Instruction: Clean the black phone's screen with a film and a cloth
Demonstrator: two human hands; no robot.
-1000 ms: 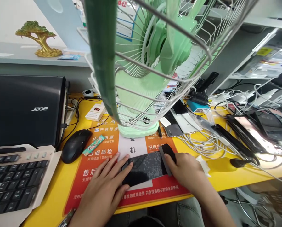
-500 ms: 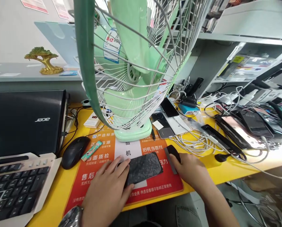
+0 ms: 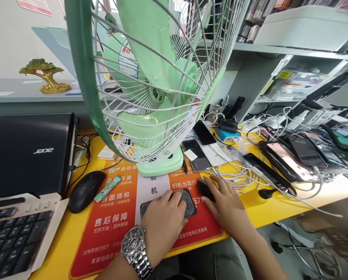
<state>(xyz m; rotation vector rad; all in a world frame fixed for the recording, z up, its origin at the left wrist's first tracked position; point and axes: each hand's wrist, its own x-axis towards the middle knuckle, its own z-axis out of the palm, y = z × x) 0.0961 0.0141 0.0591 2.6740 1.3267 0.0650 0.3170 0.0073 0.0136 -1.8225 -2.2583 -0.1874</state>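
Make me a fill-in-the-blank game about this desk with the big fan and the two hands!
1. The left hand lies on top of a dark ____ on the orange mat.
2. The wrist of that hand wears a silver ____.
3. The right hand touches a small black object beside the phone, in front of the green ____.
4. Left of the mat sits a black computer ____.

Missing words: phone; watch; fan; mouse

Your left hand [image 3: 165,221] lies palm down, its fingers [image 3: 178,196] curled forward, a watch on the wrist. Your right hand [image 3: 226,204] reaches forward beside it, fingers spread.
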